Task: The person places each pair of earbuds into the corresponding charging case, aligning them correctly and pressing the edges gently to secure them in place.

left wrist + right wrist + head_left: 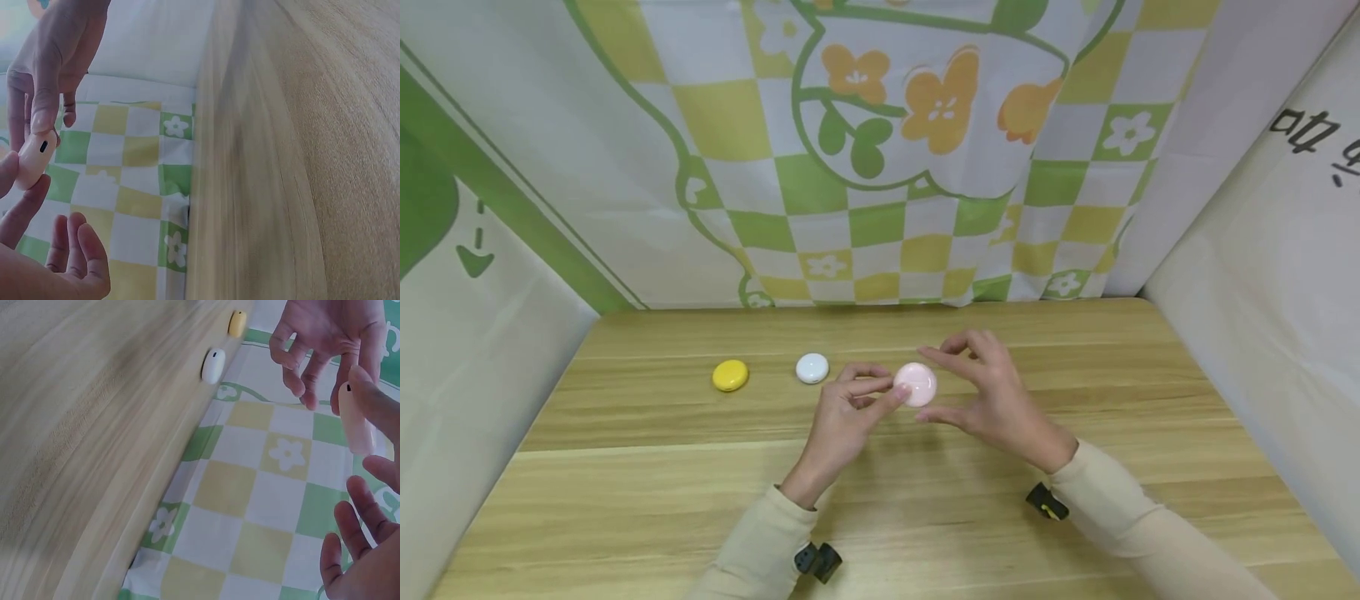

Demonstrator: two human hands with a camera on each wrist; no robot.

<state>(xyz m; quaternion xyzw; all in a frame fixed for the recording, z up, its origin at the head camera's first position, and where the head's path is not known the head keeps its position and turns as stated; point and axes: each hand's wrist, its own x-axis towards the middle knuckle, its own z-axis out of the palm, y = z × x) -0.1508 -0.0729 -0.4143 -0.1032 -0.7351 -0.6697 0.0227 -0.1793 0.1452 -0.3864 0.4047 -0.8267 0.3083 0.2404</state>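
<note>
In the head view my left hand (842, 421) pinches a small round pink case (922, 379) at its left side, with the thumb on its glossy face. My right hand (1000, 400) is close on the other side, its index finger and thumb spread above and below the rim. A thin gap shows there, though the right thumb overlaps the case in the left wrist view. A dark oval port is on the edge of the pink case (36, 159). Nearest the left hand on the table lies a white round case (812, 368).
A yellow round case (730, 376) lies left of the white one on the wooden table (662, 500). Behind the table hangs a checked cloth (865, 225) with flowers. White sheets with printing flank both sides. Each wrist has a dark strap piece (1047, 502) beneath.
</note>
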